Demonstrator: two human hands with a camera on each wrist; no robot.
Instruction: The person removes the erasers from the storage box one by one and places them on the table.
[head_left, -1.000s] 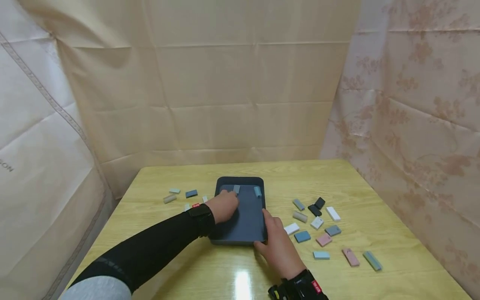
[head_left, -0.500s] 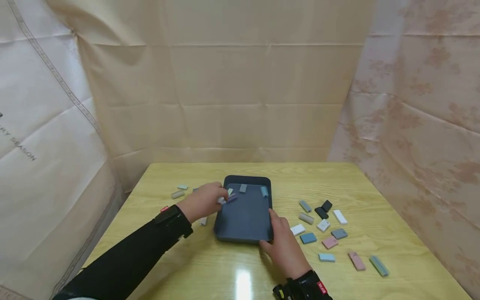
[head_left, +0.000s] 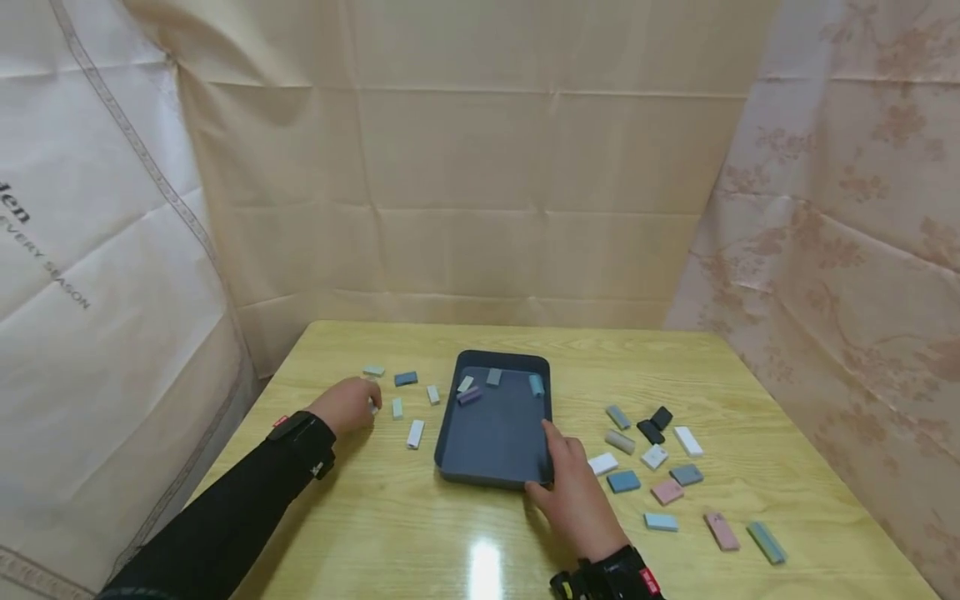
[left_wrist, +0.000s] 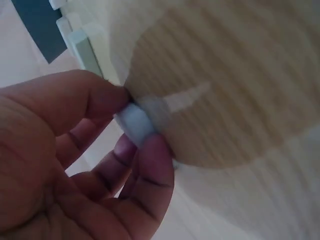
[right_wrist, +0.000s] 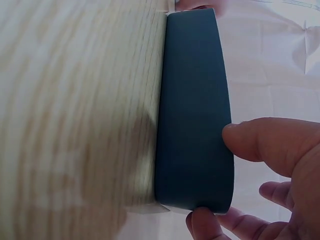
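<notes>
My left hand (head_left: 345, 406) is low over the table's left side, pinching a small pale grey block (left_wrist: 134, 122) between thumb and fingertips. That block is mostly hidden by the fingers in the head view. My right hand (head_left: 576, 498) holds the near right corner of a dark blue-grey tray (head_left: 495, 446), thumb (right_wrist: 250, 140) on one side and a fingertip (right_wrist: 205, 225) on the other. Inside the tray, toward its far end, lie a purple block (head_left: 469, 396), a pale block (head_left: 465, 383), a grey block (head_left: 493, 377) and a blue block (head_left: 536, 385).
Left of the tray lie several small blocks, among them a blue one (head_left: 406, 378), a pale green one (head_left: 397, 408) and a white one (head_left: 415, 434). More blocks are scattered on the right, including black ones (head_left: 650, 431) and a pink one (head_left: 722, 532). Cloth (head_left: 480, 208) hangs behind the table.
My left hand has left the tray and moved left over the table, where it now pinches the grey block. Purple and pale blocks show in the tray. My right hand stays at the tray corner.
</notes>
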